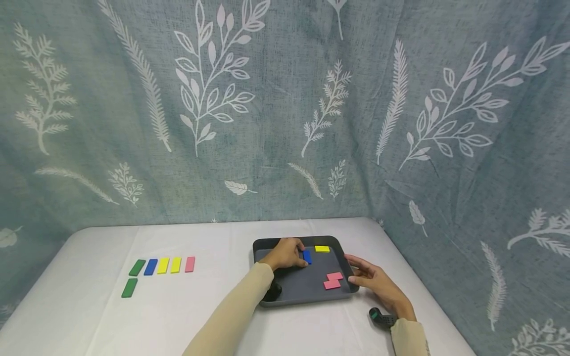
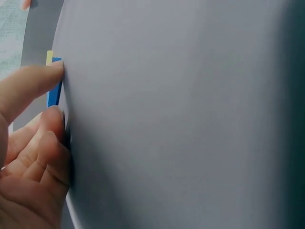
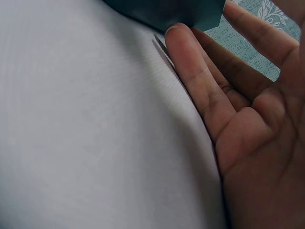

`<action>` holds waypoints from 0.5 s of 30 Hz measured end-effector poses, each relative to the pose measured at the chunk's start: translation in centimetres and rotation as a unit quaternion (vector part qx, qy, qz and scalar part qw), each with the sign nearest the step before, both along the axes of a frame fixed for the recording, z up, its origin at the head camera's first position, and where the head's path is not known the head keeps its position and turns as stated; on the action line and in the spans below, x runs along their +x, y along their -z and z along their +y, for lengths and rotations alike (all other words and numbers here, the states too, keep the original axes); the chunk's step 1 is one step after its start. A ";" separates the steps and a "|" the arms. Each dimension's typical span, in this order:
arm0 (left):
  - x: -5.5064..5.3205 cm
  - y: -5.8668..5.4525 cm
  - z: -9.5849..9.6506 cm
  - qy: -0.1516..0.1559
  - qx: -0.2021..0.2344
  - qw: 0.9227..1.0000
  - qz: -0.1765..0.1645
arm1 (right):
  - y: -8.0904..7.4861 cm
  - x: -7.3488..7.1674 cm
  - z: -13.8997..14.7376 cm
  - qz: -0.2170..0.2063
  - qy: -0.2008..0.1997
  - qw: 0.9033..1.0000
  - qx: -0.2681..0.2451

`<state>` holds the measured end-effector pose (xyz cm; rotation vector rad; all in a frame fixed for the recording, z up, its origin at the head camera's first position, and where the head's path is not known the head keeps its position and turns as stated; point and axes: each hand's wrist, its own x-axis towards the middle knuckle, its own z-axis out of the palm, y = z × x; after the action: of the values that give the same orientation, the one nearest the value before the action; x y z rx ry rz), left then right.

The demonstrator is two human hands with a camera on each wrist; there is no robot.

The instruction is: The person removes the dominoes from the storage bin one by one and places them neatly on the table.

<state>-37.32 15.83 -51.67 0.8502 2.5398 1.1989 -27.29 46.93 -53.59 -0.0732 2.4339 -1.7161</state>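
Blue block (image 1: pixel 307 257) is pinched in the left hand (image 1: pixel 285 253) within the walls of a dark gray tray (image 1: pixel 296 284), the grip closed with thumb and fingertip at the block's ends; whether it rests on the tray floor or hangs just above cannot be told. Hand and forearm hide part of the tray's left side, where a dark wrist device (image 1: pixel 272 290) blends into the shadow. At the opposite side, the right hand (image 1: pixel 377 283) touches the tray's edge, its grip loose and fingers extended. A green patch on the right wrist device (image 1: pixel 382 319) is too small to read. The right wrist view shows the palm and fingers from below, beside a cropped corner of the tray; the left wrist view catches the block edge-on, a sliver of yellow behind it, amid blurred gray. Only the head view takes in the yellow block (image 1: pixel 322 248) near the far wall, two pink blocks (image 1: pixel 332 285) lower right in the tray, and six blocks (image 1: pixel 163 265) in green, blue, yellow and pink at left on the white table (image 1: pixel 213 316).
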 end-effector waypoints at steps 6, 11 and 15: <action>-0.2 -0.5 -0.6 0.019 0.009 1.000 -0.004 | 0.1 -0.2 -0.3 -0.003 0.002 1.000 0.002; -0.3 -1.4 -0.9 0.031 0.020 0.999 0.018 | 0.1 -0.2 -0.3 -0.001 0.006 1.000 0.008; -0.2 -2.4 -1.2 0.037 0.024 0.998 0.032 | 0.1 0.0 -0.3 -0.006 0.010 1.000 0.010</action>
<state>-37.53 14.66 -49.23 1.0011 2.5141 1.2343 -27.34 46.63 -53.65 -0.0346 2.4511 -1.6943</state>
